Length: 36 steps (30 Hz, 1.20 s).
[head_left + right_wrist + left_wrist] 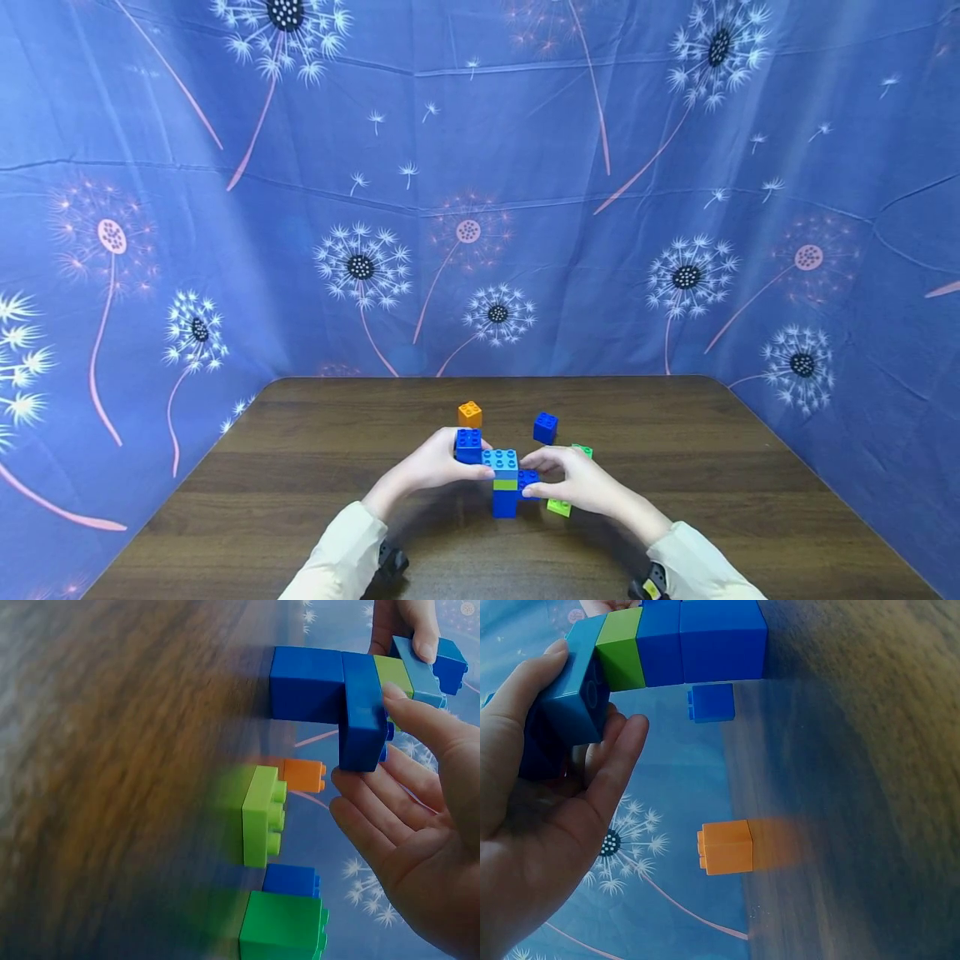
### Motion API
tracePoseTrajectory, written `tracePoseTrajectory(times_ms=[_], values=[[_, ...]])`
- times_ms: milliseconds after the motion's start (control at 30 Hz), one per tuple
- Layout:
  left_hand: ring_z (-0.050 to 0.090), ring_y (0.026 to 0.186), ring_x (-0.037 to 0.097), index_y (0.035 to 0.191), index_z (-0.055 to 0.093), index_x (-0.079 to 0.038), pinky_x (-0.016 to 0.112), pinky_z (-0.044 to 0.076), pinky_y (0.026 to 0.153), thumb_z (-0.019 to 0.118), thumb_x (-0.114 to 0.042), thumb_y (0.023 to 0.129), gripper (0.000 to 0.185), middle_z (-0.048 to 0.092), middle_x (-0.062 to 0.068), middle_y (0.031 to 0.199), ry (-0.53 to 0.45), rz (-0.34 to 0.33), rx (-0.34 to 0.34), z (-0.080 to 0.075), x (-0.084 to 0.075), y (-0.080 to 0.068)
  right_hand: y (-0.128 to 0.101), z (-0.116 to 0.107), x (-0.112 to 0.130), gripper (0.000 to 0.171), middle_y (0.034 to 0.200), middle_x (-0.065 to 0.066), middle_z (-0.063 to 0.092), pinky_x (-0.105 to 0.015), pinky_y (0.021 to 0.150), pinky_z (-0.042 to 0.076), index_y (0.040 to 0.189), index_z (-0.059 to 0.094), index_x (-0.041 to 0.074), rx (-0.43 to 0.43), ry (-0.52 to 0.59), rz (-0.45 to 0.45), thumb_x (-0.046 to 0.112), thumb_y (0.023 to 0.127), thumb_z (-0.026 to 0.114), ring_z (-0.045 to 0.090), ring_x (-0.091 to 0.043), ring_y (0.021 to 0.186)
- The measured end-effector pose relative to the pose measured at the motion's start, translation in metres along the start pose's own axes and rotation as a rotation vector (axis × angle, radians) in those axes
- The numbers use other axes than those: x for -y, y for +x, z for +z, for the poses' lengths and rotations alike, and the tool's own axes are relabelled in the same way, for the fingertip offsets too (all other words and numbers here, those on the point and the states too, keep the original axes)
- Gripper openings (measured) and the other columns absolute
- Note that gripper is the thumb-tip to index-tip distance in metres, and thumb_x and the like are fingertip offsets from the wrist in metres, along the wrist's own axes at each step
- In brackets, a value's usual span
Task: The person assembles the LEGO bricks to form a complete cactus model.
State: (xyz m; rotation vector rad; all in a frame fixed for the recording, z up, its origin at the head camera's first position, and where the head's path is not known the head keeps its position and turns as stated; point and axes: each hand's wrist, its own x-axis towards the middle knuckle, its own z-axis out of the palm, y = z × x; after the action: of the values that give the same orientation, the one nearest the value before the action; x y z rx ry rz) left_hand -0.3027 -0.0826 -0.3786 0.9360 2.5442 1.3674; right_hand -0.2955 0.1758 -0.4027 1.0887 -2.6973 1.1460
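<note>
We see a small block tower (505,483) standing near the middle of a dark wooden table (300,492), held from both sides. The tower has a dark blue base, a thin lime green layer and a light blue brick on top, with dark blue bricks sticking out to either side. Our left hand (435,464) curls its fingers and thumb around the tower's upper left part, at the light blue top brick and the dark blue brick beside it. Our right hand (573,479) pinches the dark blue brick jutting from the tower's right side, thumb on top and fingers below. Just beyond the left hand sits a loose orange block (469,413), apart from everything. Just beyond the right hand sits a loose dark blue block (545,427). A lime green brick (558,507) lies under the right palm, possibly touching it, though the head view is too small to be sure, and a darker green block (582,451) peeks out behind the knuckles. Bare tabletop stretches wide to the left and right of the grip, out to the rounded table edges, and a blue dandelion-print cloth (480,208) walls in the far side.
</note>
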Motion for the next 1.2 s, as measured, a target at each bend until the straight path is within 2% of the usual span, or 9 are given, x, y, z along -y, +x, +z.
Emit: tracePoseTrajectory(times_ms=[133, 367, 533, 833, 867, 1100, 1200], values=[[0.061, 0.074, 0.007, 0.105, 0.067, -0.006, 0.024, 0.051, 0.070, 0.074, -0.024, 0.081, 0.031, 0.071, 0.004, 0.090, -0.009, 0.003, 0.007, 0.000, 0.009, 0.004, -0.004, -0.002, -0.002, 0.043, 0.107, -0.008, 0.067, -0.038, 0.085, 0.052, 0.113, 0.063, 0.003, 0.010, -0.014, -0.007, 0.033, 0.083, 0.070, 0.063, -0.022, 0.097], [0.063, 0.075, 0.009, 0.105, 0.067, -0.009, 0.026, 0.052, 0.071, 0.074, -0.033, 0.080, 0.035, 0.071, 0.000, 0.090, -0.025, -0.012, 0.014, -0.001, 0.011, 0.005, -0.010, -0.007, -0.010, 0.044, 0.108, -0.008, 0.067, -0.035, 0.084, 0.052, 0.115, 0.062, 0.002, 0.026, -0.014, -0.021, 0.031, 0.082, 0.072, 0.064, -0.025, 0.097], [0.063, 0.076, 0.009, 0.105, 0.067, -0.009, 0.026, 0.051, 0.071, 0.074, -0.033, 0.080, 0.036, 0.071, 0.000, 0.090, -0.018, -0.015, 0.011, 0.000, 0.012, 0.005, -0.014, -0.010, -0.014, 0.041, 0.104, -0.010, 0.068, -0.031, 0.083, 0.052, 0.110, 0.063, 0.001, 0.051, -0.011, -0.012, 0.025, 0.079, 0.075, 0.065, -0.024, 0.095], [0.062, 0.075, 0.008, 0.105, 0.067, -0.008, 0.025, 0.051, 0.071, 0.074, -0.032, 0.080, 0.035, 0.071, 0.000, 0.090, -0.008, -0.008, 0.013, 0.000, 0.014, 0.005, -0.019, -0.012, -0.018, 0.038, 0.102, -0.011, 0.068, -0.034, 0.081, 0.053, 0.107, 0.064, -0.001, 0.080, -0.048, 0.006, 0.022, 0.079, 0.075, 0.065, -0.024, 0.096], [0.062, 0.075, 0.008, 0.105, 0.067, -0.009, 0.024, 0.050, 0.071, 0.074, -0.031, 0.080, 0.034, 0.071, 0.000, 0.090, -0.011, -0.010, 0.012, 0.000, 0.013, 0.005, -0.019, -0.012, -0.019, 0.038, 0.102, -0.012, 0.068, -0.034, 0.081, 0.053, 0.107, 0.064, -0.001, 0.081, -0.054, 0.009, 0.022, 0.078, 0.075, 0.065, -0.024, 0.096], [0.059, 0.072, 0.006, 0.104, 0.066, 0.001, 0.023, 0.049, 0.069, 0.071, -0.016, 0.083, 0.028, 0.071, 0.008, 0.089, -0.012, -0.006, 0.014, -0.005, -0.024, -0.008, -0.022, -0.013, -0.020, 0.042, 0.103, -0.012, 0.066, -0.036, 0.081, 0.053, 0.106, 0.064, -0.003, 0.087, -0.085, 0.047, 0.022, 0.076, 0.078, 0.065, -0.027, 0.095], [0.058, 0.071, 0.005, 0.103, 0.066, 0.001, 0.023, 0.049, 0.069, 0.071, -0.016, 0.083, 0.027, 0.071, 0.009, 0.088, -0.016, 0.000, 0.012, -0.006, -0.024, -0.008, -0.024, -0.014, -0.022, 0.042, 0.102, -0.012, 0.067, -0.035, 0.079, 0.054, 0.105, 0.064, -0.004, 0.081, -0.104, 0.046, 0.022, 0.075, 0.078, 0.065, -0.026, 0.092]])
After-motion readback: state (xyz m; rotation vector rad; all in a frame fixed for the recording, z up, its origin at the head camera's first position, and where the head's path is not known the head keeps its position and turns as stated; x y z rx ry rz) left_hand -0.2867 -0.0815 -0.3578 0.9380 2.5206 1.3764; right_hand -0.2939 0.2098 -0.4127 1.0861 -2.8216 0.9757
